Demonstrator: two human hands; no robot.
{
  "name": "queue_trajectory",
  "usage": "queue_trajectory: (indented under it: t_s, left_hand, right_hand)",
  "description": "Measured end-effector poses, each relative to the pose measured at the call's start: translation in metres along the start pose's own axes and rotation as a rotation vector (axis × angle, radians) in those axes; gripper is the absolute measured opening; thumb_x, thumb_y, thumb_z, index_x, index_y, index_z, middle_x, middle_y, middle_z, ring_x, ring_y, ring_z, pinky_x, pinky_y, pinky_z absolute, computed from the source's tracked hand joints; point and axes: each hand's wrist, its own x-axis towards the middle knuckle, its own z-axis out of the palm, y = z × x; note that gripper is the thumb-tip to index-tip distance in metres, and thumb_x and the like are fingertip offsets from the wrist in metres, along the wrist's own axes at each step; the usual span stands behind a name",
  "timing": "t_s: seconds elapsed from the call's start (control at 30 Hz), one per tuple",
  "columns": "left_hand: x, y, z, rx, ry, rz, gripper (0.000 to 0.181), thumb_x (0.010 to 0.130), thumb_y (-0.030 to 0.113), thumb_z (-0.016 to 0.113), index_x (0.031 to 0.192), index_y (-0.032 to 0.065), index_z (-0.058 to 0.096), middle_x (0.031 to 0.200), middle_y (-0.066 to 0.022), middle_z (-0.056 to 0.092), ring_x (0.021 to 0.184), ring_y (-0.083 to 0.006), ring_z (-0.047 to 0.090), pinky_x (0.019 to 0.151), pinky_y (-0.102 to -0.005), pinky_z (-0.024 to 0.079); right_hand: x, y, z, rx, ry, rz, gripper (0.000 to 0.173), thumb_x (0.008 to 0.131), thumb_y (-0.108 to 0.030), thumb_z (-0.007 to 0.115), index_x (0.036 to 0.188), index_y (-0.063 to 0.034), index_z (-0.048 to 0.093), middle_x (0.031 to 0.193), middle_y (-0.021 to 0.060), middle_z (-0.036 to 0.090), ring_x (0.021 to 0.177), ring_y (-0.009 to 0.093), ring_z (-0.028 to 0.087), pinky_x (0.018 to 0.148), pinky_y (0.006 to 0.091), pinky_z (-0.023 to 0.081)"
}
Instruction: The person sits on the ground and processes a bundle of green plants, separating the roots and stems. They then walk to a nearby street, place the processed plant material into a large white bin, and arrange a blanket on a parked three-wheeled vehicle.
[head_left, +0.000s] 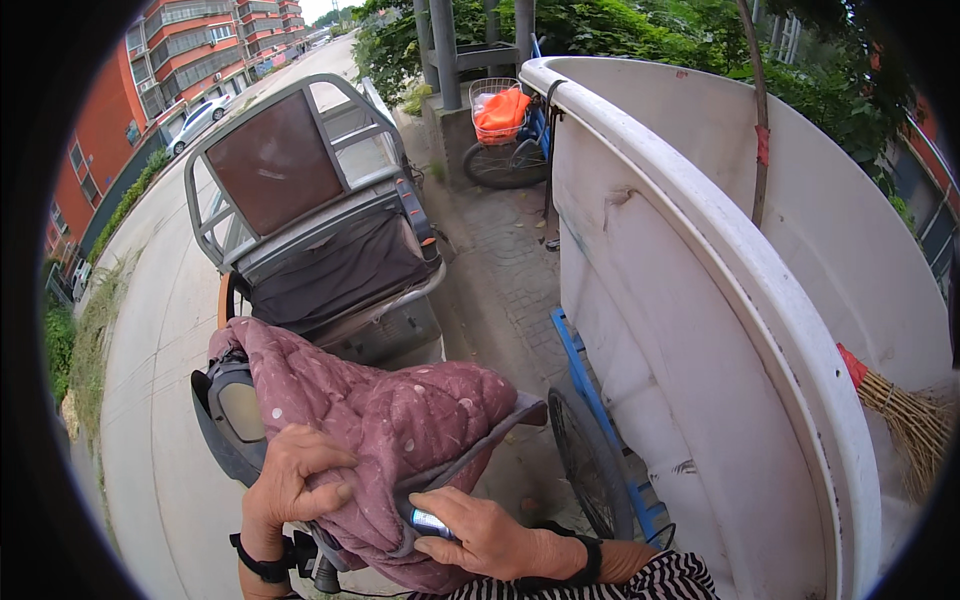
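Observation:
A dusty pink quilted cover (375, 405) with pale spots and grey edging lies draped over the handlebar end of a cargo tricycle. My left hand (300, 472) has its fingers and thumb closed on the cloth. Lower down at the grey edging, my right hand (487, 532) grips a small shiny silvery piece (431, 523) between fingers and thumb. Whether that piece belongs to the cover cannot be told. To the left of the cloth shows a rounded lamp (238, 412) in a dark housing.
Behind the cover are the tricycle's black-draped seat (341, 270) and brown backrest panel (274, 163). Close on my right stands a large white tub (675, 300) above a blue cart frame (581, 360) and spoked wheel (585, 465). A twig broom (904, 412) is inside the tub.

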Motion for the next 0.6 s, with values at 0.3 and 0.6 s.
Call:
queue_trajectory:
  t_s: [0.3, 0.6]
  left_hand:
    - [0.015, -0.007, 0.003, 0.009, 0.050, 0.023, 0.029, 0.062, 0.028, 0.066, 0.079, 0.0049, 0.067, 0.078, -0.0087, 0.065, 0.072, -0.0262, 0.060, 0.067, -0.0344, 0.042]
    - [0.033, -0.008, 0.003, 0.013, 0.061, 0.002, 0.027, 0.065, 0.031, 0.067, 0.076, 0.0074, 0.067, 0.075, -0.0071, 0.064, 0.072, -0.0261, 0.059, 0.069, -0.0347, 0.043]
  right_hand:
    - [0.034, 0.063, -0.078, 0.365, -0.068, 0.401, 0.038, 0.093, -0.024, 0.054, 0.121, 0.0025, 0.048, 0.101, 0.0065, 0.059, 0.091, 0.008, 0.054, 0.080, 0.0223, 0.045]
    - [0.141, 0.142, -0.167, -0.404, -0.125, 0.403, 0.038, 0.088, -0.022, 0.058, 0.115, 0.0036, 0.052, 0.100, 0.0113, 0.062, 0.085, 0.016, 0.060, 0.077, 0.0285, 0.048]
